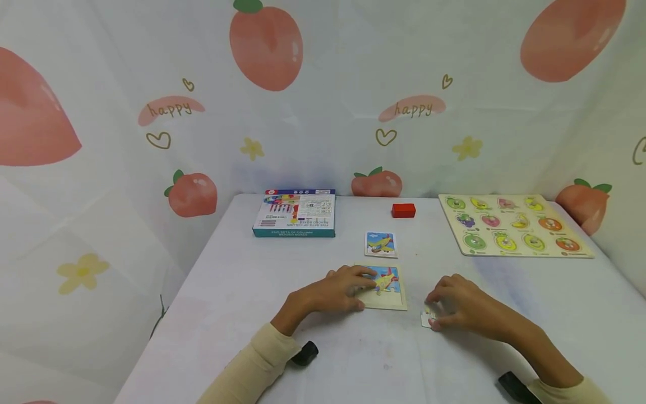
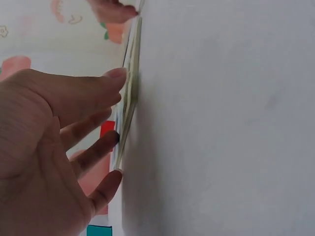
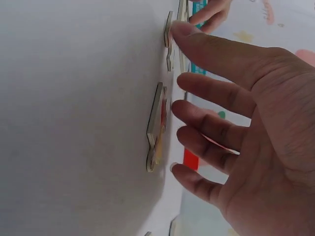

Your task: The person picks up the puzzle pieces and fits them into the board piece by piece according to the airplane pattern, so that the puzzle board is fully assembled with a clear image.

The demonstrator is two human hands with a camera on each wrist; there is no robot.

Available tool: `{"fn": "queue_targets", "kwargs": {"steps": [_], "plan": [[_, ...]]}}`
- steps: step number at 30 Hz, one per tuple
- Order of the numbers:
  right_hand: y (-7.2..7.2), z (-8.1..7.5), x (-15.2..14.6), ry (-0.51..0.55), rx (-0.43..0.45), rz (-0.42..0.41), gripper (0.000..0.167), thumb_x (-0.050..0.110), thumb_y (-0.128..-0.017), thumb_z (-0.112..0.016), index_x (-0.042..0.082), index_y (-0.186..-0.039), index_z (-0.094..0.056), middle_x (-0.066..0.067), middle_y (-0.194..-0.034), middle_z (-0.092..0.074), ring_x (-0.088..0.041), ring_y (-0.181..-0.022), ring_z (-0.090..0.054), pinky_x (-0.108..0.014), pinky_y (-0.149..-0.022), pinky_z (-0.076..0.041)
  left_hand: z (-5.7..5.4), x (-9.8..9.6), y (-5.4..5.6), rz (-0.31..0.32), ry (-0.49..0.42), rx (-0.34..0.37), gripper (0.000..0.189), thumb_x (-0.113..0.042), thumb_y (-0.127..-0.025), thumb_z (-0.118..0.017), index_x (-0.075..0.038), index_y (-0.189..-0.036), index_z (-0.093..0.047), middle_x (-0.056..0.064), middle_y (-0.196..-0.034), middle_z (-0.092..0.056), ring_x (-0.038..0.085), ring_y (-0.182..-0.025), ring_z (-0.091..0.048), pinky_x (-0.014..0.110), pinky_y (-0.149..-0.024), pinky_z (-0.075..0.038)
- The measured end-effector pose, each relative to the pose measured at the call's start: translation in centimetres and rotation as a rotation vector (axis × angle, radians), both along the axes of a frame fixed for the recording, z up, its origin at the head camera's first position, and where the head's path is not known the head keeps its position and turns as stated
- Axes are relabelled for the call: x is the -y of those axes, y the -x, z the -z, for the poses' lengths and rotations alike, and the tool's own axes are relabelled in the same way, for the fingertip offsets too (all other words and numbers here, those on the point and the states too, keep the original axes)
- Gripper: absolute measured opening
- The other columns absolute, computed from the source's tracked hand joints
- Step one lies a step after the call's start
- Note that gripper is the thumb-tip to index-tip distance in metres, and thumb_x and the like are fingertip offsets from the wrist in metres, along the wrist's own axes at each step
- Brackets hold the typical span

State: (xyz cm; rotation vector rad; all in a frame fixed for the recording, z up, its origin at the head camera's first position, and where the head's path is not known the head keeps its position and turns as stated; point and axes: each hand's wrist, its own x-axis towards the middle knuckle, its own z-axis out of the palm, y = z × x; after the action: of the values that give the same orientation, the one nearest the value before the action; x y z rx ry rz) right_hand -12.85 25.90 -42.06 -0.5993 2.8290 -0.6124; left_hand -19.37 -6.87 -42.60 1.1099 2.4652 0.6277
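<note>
A small wooden puzzle board [image 1: 383, 302] with a yellow airplane picture lies on the table. My left hand [image 1: 333, 289] rests at its left side, thumb by the near edge and fingers spread over the picture. In the left wrist view the thumb and fingertips of the left hand [image 2: 54, 132] touch the board's edge [image 2: 130, 88]. My right hand [image 1: 461, 306] hovers low over loose puzzle pieces [image 1: 427, 318], thumb and fingers apart. The right wrist view shows the right hand [image 3: 246, 123] with parted fingers beside a flat puzzle piece [image 3: 156, 118]; the palm covers others from above.
Behind the board lies an airplane picture card [image 1: 381, 244]. Farther back are a red block [image 1: 404, 210] and a flat teal-edged box [image 1: 292, 216]. A fruit peg board [image 1: 515, 227] lies at the back right, before a peach-printed cloth backdrop [image 1: 323, 123].
</note>
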Motion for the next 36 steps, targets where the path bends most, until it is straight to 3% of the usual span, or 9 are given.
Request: {"fn": "queue_targets", "kwargs": {"steps": [5,11,23,36], "plan": [[-0.72,0.24,-0.38,0.010,-0.038,-0.024,0.026,0.049,-0.081,-0.089,0.032,-0.098,-0.079,0.018,-0.102,-0.062,-0.011,-0.102,-0.052,-0.035,-0.085,-0.049,-0.16,0.39,0.11,-0.076,-0.020,0.030,0.052,-0.023,-0.098,-0.077,-0.022,-0.148,-0.064,-0.004,-0.152,-0.050,0.015,-0.143,-0.043,0.040,-0.111,-0.038],[-0.93,0.38,-0.16,0.025,-0.039,-0.053,0.021,0.049,-0.087,-0.084,0.032,-0.098,-0.079,0.021,-0.100,-0.061,-0.004,-0.098,-0.050,-0.029,-0.083,-0.050,-0.24,0.55,0.19,-0.107,-0.012,-0.016,0.044,-0.023,-0.097,-0.079,-0.021,-0.140,-0.071,-0.002,-0.144,-0.058,0.019,-0.137,-0.048,0.040,-0.107,-0.040],[-1.06,0.37,-0.12,0.067,-0.093,-0.129,0.014,0.043,-0.090,-0.084,0.032,-0.095,-0.078,0.023,-0.097,-0.061,0.000,-0.093,-0.050,-0.027,-0.080,-0.052,-0.49,0.54,0.39,-0.105,0.003,-0.017,0.044,-0.023,-0.096,-0.081,-0.019,-0.139,-0.072,-0.001,-0.146,-0.059,0.021,-0.141,-0.048,0.044,-0.108,-0.041],[-0.35,0.31,0.10,0.077,-0.063,-0.103,0.013,0.041,-0.090,-0.085,0.034,-0.097,-0.077,0.021,-0.100,-0.062,-0.002,-0.095,-0.053,-0.027,-0.083,-0.054,-0.48,0.43,0.23,-0.116,0.010,-0.025,0.047,-0.022,-0.096,-0.081,-0.018,-0.141,-0.070,-0.002,-0.146,-0.059,0.019,-0.143,-0.048,0.045,-0.110,-0.041]]}}
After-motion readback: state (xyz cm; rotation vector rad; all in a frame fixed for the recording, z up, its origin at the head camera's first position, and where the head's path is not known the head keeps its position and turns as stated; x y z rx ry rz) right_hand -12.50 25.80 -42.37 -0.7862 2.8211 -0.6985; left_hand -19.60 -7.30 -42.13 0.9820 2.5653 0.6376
